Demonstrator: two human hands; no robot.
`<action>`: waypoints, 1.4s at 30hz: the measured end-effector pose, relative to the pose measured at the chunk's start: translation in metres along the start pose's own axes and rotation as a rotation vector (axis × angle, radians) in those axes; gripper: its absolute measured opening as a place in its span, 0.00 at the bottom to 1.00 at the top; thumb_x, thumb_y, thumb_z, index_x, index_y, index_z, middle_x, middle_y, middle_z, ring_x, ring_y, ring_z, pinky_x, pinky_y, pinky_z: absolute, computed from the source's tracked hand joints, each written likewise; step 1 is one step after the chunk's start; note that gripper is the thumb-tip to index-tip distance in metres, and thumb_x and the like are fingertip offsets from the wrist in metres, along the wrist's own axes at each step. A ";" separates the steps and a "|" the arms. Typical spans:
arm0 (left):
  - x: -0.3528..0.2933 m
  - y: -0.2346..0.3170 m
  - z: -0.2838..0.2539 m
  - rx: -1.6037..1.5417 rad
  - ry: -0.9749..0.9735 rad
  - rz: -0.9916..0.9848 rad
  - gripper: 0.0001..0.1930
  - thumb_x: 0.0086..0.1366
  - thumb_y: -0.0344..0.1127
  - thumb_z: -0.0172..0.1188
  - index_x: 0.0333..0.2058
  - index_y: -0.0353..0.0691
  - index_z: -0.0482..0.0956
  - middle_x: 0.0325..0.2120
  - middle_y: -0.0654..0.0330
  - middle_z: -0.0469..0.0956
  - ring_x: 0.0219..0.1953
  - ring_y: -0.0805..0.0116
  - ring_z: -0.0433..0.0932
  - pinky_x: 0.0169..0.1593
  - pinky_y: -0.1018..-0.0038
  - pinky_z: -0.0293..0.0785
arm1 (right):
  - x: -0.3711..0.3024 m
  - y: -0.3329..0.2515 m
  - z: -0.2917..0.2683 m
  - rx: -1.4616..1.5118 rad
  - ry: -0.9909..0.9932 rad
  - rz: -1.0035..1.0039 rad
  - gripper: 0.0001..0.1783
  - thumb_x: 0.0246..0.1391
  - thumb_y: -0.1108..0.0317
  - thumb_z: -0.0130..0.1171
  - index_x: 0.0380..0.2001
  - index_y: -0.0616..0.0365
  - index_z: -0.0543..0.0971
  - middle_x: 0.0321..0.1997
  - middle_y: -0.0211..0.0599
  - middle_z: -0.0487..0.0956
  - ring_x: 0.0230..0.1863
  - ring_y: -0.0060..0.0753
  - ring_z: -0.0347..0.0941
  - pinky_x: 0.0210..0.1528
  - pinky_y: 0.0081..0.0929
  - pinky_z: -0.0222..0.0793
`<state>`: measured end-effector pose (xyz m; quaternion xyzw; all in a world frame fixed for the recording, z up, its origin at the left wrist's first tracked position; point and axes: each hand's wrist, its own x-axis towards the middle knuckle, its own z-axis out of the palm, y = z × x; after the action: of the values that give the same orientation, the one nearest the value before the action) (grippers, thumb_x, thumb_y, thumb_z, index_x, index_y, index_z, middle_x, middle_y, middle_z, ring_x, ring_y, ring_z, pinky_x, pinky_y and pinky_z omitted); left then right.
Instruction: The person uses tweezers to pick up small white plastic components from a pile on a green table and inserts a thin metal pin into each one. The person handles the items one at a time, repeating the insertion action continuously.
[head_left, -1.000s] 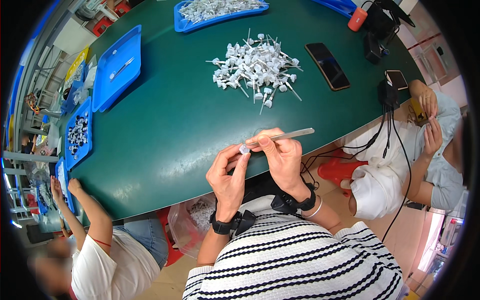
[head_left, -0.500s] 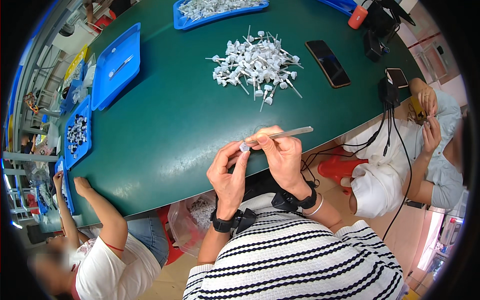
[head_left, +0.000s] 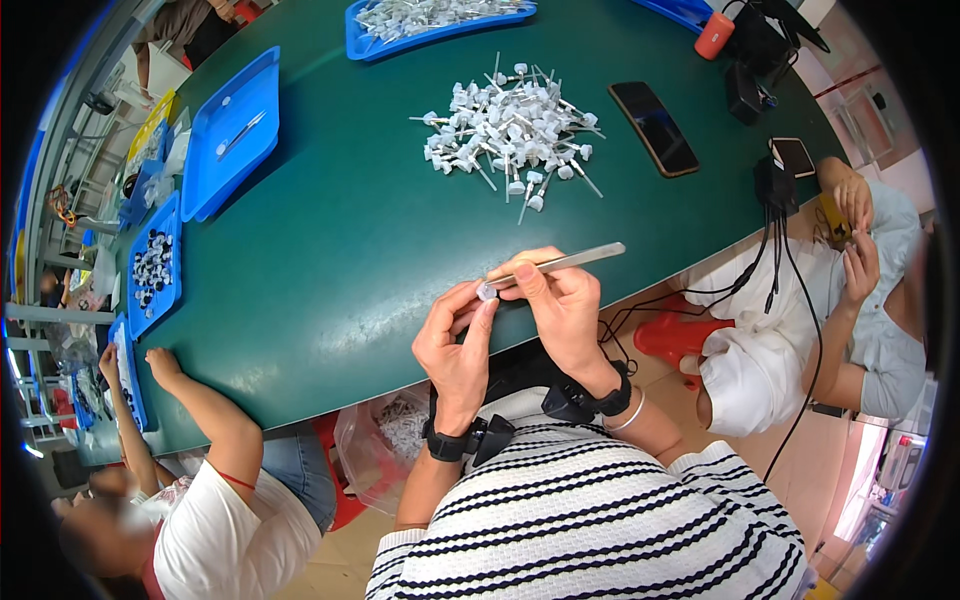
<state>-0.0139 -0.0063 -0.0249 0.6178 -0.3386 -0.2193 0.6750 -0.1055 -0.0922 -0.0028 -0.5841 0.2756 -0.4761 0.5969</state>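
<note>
Between the thumb and fingers of my left hand is pinched a small whitish plastic part. My right hand grips metal tweezers, whose back end sticks out to the right. The tweezers' tips meet the small part, though fingers partly hide the contact. Both hands are held close together above the near edge of the green table. Farther off lies a heap of white plastic pieces with thin stems.
Behind the heap stands a blue tray of similar pieces. A phone lies to its right. At left are a blue tray with a thin tool and another of dark and white parts. Co-workers sit on both sides; cables hang at right.
The back end of the tweezers has risen slightly, with my right hand tilting a little. My left hand keeps its pinch. The left co-worker's arms have shifted slightly.
</note>
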 end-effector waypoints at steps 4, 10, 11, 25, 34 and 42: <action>0.001 0.002 0.000 -0.084 -0.004 -0.064 0.11 0.62 0.20 0.64 0.44 0.29 0.80 0.45 0.52 0.79 0.43 0.70 0.81 0.48 0.76 0.80 | -0.004 -0.005 -0.002 0.105 0.019 0.024 0.15 0.67 0.62 0.54 0.40 0.67 0.78 0.39 0.40 0.82 0.38 0.27 0.81 0.39 0.22 0.81; 0.001 0.003 0.001 -0.082 -0.015 -0.054 0.11 0.61 0.20 0.64 0.44 0.29 0.80 0.45 0.52 0.79 0.44 0.70 0.81 0.47 0.77 0.80 | -0.002 -0.008 -0.002 0.128 0.033 0.042 0.16 0.67 0.62 0.54 0.40 0.67 0.78 0.38 0.41 0.82 0.39 0.27 0.81 0.38 0.21 0.80; 0.001 0.003 0.001 -0.069 -0.017 -0.044 0.11 0.61 0.20 0.64 0.44 0.29 0.80 0.45 0.52 0.79 0.44 0.70 0.81 0.47 0.77 0.80 | -0.003 -0.008 -0.002 0.121 0.033 0.038 0.16 0.67 0.62 0.54 0.40 0.67 0.78 0.38 0.41 0.82 0.39 0.27 0.81 0.39 0.21 0.80; 0.000 0.004 0.001 -0.049 -0.018 -0.050 0.11 0.62 0.20 0.64 0.44 0.29 0.80 0.45 0.53 0.79 0.43 0.70 0.81 0.46 0.77 0.80 | -0.005 -0.006 -0.003 0.085 0.009 -0.006 0.14 0.67 0.64 0.53 0.38 0.67 0.79 0.38 0.39 0.82 0.39 0.28 0.81 0.40 0.21 0.80; 0.000 0.004 0.000 -0.091 -0.029 -0.075 0.11 0.62 0.20 0.63 0.44 0.28 0.80 0.45 0.53 0.79 0.44 0.70 0.81 0.47 0.78 0.80 | -0.004 -0.005 -0.004 0.045 0.004 -0.030 0.13 0.66 0.65 0.55 0.37 0.67 0.81 0.36 0.36 0.83 0.37 0.25 0.81 0.40 0.20 0.79; 0.000 0.010 -0.003 0.033 -0.029 -0.082 0.09 0.61 0.22 0.65 0.42 0.29 0.81 0.41 0.54 0.81 0.40 0.73 0.80 0.44 0.78 0.79 | -0.004 -0.006 -0.010 -0.060 -0.094 0.007 0.11 0.65 0.72 0.55 0.34 0.69 0.81 0.36 0.38 0.82 0.38 0.24 0.78 0.42 0.21 0.76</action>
<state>-0.0130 -0.0035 -0.0147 0.6389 -0.3265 -0.2501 0.6501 -0.1168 -0.0921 0.0000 -0.6224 0.2632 -0.4374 0.5933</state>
